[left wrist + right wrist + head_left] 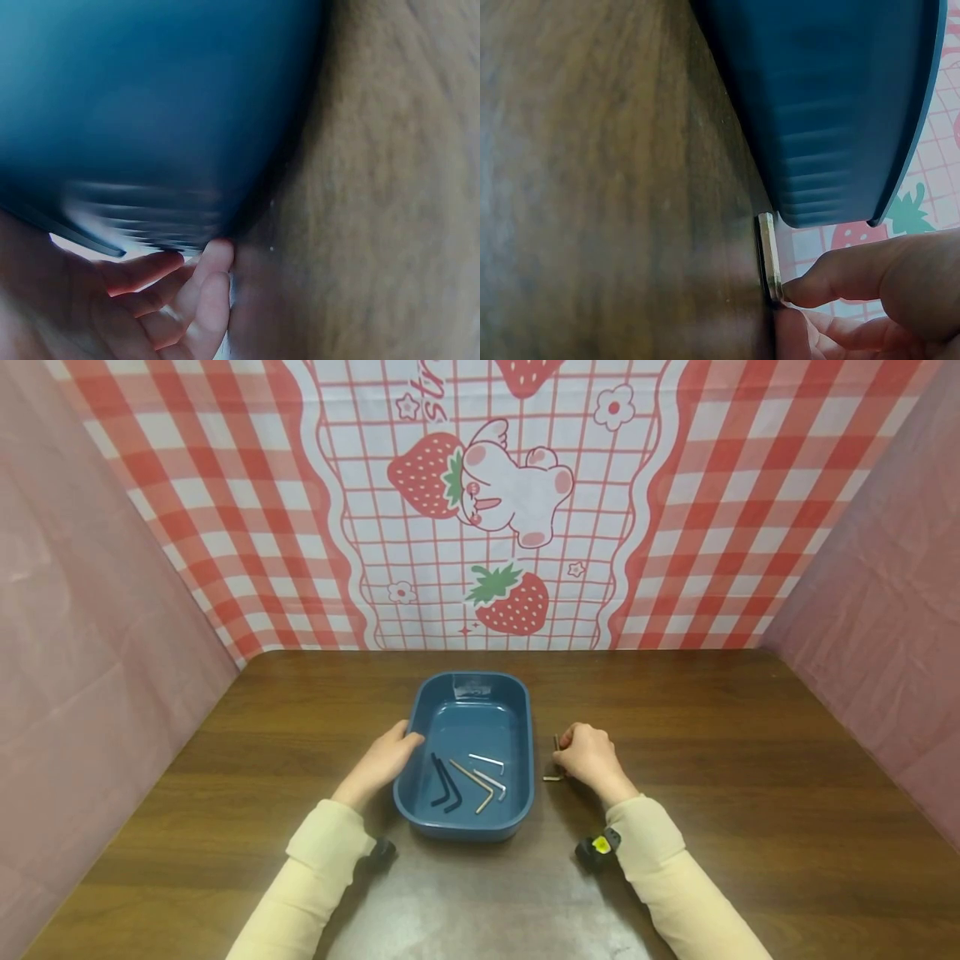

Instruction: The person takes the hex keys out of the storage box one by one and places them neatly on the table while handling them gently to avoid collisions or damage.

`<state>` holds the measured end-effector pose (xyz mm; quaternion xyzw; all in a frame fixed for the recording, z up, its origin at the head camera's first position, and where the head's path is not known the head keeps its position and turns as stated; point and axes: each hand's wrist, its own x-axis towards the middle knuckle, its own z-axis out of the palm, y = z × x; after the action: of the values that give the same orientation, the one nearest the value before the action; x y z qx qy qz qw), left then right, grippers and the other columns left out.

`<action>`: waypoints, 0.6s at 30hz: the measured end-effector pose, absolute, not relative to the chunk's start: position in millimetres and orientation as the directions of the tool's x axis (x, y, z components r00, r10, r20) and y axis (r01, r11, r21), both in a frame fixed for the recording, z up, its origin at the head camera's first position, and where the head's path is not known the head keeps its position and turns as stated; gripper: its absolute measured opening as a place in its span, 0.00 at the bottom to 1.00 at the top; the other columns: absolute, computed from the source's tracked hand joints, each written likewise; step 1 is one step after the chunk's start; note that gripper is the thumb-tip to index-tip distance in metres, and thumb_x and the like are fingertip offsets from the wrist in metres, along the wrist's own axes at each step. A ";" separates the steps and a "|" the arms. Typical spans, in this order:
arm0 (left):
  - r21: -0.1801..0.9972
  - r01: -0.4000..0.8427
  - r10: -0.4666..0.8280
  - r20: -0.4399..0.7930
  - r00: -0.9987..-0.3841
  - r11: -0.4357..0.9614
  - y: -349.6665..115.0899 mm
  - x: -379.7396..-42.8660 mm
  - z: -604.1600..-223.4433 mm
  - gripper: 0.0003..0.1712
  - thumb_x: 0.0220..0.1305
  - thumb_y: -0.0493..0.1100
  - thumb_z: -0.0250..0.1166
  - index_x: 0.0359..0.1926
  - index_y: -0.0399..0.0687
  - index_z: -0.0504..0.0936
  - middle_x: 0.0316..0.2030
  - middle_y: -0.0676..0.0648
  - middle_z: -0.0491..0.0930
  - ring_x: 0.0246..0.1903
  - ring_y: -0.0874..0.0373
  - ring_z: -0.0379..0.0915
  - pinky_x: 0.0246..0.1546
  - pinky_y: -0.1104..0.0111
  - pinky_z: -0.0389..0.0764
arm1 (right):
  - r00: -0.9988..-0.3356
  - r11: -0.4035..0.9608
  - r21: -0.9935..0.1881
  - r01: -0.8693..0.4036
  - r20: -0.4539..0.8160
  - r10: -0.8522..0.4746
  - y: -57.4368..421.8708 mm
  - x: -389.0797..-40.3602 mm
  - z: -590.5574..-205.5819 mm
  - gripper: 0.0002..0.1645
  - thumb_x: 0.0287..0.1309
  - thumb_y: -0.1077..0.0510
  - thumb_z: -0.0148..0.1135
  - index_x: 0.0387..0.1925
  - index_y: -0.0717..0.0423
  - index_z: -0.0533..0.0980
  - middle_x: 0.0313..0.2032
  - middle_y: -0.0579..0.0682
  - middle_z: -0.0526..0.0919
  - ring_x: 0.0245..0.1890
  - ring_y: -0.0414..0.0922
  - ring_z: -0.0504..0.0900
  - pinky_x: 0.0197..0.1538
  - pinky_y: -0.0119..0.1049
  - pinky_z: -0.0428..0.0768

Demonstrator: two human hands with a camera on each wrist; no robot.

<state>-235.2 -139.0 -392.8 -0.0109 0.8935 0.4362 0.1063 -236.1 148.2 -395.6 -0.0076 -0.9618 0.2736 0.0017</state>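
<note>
My left hand grips the left side of a blue plastic tray, thumb over the rim and fingers along the outer wall. To the right of the tray, my right hand pinches a brass-coloured hex key at the tabletop; the hand covers part of it. In the right wrist view, one arm of that hex key points toward the tray, with thumb and fingertips at its bend. Inside the tray lie two black hex keys, a gold one and two silver ones.
The tray stands on a brown wooden table. Behind the table hangs a red-and-white checked cloth with strawberry prints. Pink cloth covers both sides. Dark wrist cameras hang beneath both sleeves, near the tabletop.
</note>
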 end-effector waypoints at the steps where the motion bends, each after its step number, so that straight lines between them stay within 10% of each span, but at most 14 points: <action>1: 0.778 -0.113 0.073 -0.200 -0.977 0.618 -139.3 -235.2 -393.0 0.29 0.64 0.50 0.43 0.63 0.40 0.61 0.60 0.37 0.66 0.59 0.41 0.63 0.59 0.49 0.63 | -1.000 0.850 -0.527 0.013 0.000 0.015 148.1 -235.9 -395.4 0.09 0.40 0.59 0.61 0.27 0.60 0.76 0.15 0.47 0.79 0.20 0.46 0.78 0.35 0.46 0.76; 18: 0.779 -0.103 0.086 -0.198 -0.976 0.619 -140.1 -236.3 -394.2 0.29 0.65 0.50 0.42 0.62 0.39 0.61 0.60 0.37 0.66 0.59 0.41 0.63 0.58 0.48 0.63 | -1.000 0.861 -0.508 -0.007 0.009 -0.003 146.7 -235.2 -391.0 0.09 0.42 0.59 0.60 0.28 0.61 0.76 0.23 0.53 0.80 0.26 0.50 0.79 0.37 0.46 0.76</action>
<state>-236.3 -140.1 -394.2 -0.0048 0.8930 0.4367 0.1084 -235.2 146.7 -391.0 0.0026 -0.9647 0.2633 0.0038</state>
